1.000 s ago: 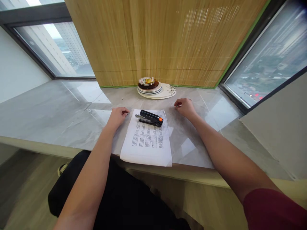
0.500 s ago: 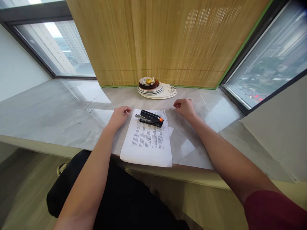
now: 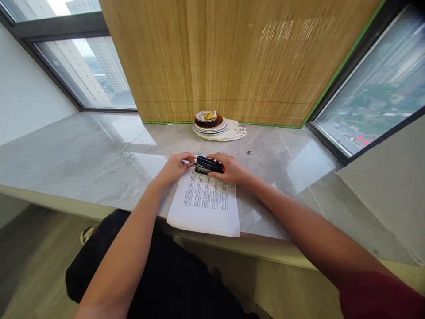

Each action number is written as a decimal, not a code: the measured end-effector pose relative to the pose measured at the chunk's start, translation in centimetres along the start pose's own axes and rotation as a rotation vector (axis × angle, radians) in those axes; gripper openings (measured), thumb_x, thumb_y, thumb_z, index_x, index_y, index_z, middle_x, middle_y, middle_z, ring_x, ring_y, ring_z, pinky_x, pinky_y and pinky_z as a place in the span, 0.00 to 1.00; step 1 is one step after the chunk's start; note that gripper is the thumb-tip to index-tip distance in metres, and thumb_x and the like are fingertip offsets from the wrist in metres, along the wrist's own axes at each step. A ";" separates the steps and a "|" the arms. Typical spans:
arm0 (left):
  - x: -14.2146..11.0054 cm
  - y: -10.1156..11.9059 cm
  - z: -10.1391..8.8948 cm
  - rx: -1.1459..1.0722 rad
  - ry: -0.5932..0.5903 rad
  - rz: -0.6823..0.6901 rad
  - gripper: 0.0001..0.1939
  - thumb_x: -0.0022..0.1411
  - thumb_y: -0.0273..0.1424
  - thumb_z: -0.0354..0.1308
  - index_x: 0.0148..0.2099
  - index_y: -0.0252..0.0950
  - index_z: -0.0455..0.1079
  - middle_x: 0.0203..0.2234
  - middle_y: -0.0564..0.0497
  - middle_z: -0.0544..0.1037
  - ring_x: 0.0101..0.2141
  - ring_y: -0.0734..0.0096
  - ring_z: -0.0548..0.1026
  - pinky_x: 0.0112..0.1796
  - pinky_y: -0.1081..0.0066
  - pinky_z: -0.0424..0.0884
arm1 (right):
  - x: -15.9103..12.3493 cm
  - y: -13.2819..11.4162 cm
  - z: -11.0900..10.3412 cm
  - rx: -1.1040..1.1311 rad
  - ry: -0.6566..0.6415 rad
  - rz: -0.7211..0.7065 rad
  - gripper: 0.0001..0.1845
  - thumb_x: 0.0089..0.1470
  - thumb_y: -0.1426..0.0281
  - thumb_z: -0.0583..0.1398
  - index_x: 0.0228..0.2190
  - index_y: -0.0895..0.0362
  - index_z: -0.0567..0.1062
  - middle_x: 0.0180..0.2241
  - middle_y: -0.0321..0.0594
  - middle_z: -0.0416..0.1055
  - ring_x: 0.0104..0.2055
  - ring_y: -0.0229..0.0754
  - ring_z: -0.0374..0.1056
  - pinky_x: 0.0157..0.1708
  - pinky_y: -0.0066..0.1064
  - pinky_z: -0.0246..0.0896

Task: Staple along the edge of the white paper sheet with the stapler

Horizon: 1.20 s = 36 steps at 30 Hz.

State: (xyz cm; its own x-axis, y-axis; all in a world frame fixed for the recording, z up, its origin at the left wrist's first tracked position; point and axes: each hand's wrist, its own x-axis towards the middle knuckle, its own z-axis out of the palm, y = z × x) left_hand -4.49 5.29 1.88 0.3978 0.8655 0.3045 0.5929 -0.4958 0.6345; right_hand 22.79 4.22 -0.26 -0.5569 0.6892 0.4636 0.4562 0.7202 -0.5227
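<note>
A black stapler (image 3: pixel 209 164) with an orange mark lies across the top of a printed sheet of paper (image 3: pixel 206 219). My right hand (image 3: pixel 229 168) wraps round its back end, thumb on the near side and fingers on the far side. At the stapler's front, my left hand (image 3: pixel 177 167) has thumb and fingertips pinched on the silver metal part that sticks out. The fingertips partly hide that metal piece. Black print covers much of the sheet, whose near edge hangs slightly over the sill's edge.
Behind the paper stand stacked plates (image 3: pixel 212 129) and an oval white dish (image 3: pixel 237 129) on the grey marble sill (image 3: pixel 99 159). A small dark bit (image 3: pixel 249 152) lies right of the stapler. A bamboo blind (image 3: pixel 226 62) hangs behind, with windows either side.
Both hands have moved inward to the stapler. My right hand now grips its back end, and my left pinches its metal front. A small dark bit shows where my right hand was.
</note>
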 end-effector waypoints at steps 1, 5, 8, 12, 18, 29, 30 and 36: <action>0.0 0.1 0.1 0.011 -0.002 0.007 0.10 0.63 0.27 0.61 0.47 0.38 0.79 0.44 0.46 0.86 0.45 0.60 0.82 0.47 0.62 0.77 | 0.0 0.1 0.1 -0.003 -0.025 -0.002 0.25 0.59 0.63 0.68 0.57 0.53 0.76 0.50 0.47 0.80 0.50 0.53 0.76 0.51 0.43 0.69; 0.0 0.5 0.6 0.037 -0.006 0.034 0.09 0.64 0.25 0.60 0.45 0.37 0.79 0.43 0.46 0.85 0.45 0.60 0.81 0.47 0.62 0.76 | 0.0 0.1 0.3 0.007 -0.041 0.009 0.20 0.62 0.67 0.65 0.55 0.55 0.77 0.48 0.46 0.82 0.47 0.50 0.77 0.47 0.39 0.68; -0.1 0.7 0.7 0.035 -0.010 0.046 0.10 0.63 0.24 0.62 0.45 0.38 0.79 0.43 0.47 0.86 0.44 0.61 0.81 0.46 0.64 0.76 | 0.0 0.0 0.3 0.023 -0.036 -0.004 0.20 0.61 0.67 0.65 0.54 0.57 0.77 0.47 0.46 0.82 0.46 0.50 0.77 0.45 0.38 0.68; -0.1 0.8 0.6 0.022 -0.017 0.058 0.12 0.62 0.25 0.63 0.48 0.39 0.79 0.43 0.49 0.86 0.44 0.61 0.83 0.45 0.64 0.76 | 0.0 0.1 0.4 0.023 -0.036 0.000 0.20 0.59 0.69 0.66 0.54 0.55 0.77 0.47 0.45 0.82 0.46 0.49 0.77 0.46 0.38 0.68; -0.1 1.0 0.4 0.026 -0.025 0.058 0.13 0.62 0.28 0.64 0.49 0.41 0.82 0.44 0.49 0.87 0.43 0.60 0.83 0.49 0.61 0.77 | 0.1 0.1 0.3 0.020 -0.039 -0.001 0.21 0.59 0.70 0.66 0.55 0.55 0.77 0.48 0.46 0.83 0.48 0.52 0.78 0.49 0.40 0.69; -0.7 -0.3 -1.4 -0.022 -0.061 -0.012 0.08 0.62 0.32 0.65 0.42 0.43 0.85 0.42 0.49 0.88 0.45 0.56 0.85 0.54 0.56 0.76 | -0.1 0.9 0.5 0.062 0.013 0.073 0.20 0.59 0.69 0.67 0.53 0.54 0.79 0.49 0.46 0.82 0.49 0.53 0.77 0.52 0.44 0.68; -0.7 -0.3 -1.5 -0.033 -0.073 -0.005 0.08 0.62 0.32 0.66 0.41 0.44 0.85 0.41 0.49 0.88 0.44 0.57 0.85 0.54 0.56 0.76 | -0.1 1.1 0.5 0.070 0.032 0.081 0.19 0.59 0.69 0.67 0.53 0.55 0.79 0.48 0.47 0.82 0.49 0.53 0.77 0.53 0.45 0.68; -0.8 0.1 -1.5 -0.128 -0.054 0.018 0.08 0.61 0.33 0.67 0.43 0.41 0.78 0.39 0.49 0.88 0.43 0.59 0.85 0.52 0.57 0.76 | -0.5 1.0 -0.4 0.129 0.084 0.035 0.19 0.61 0.68 0.65 0.53 0.55 0.79 0.49 0.47 0.82 0.49 0.51 0.77 0.54 0.45 0.70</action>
State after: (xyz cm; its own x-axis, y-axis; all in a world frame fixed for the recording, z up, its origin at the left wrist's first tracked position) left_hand -5.78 4.62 2.75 0.4467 0.8498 0.2799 0.4927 -0.4948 0.7159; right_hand 23.79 4.68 -0.76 -0.4794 0.7220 0.4989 0.3787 0.6831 -0.6245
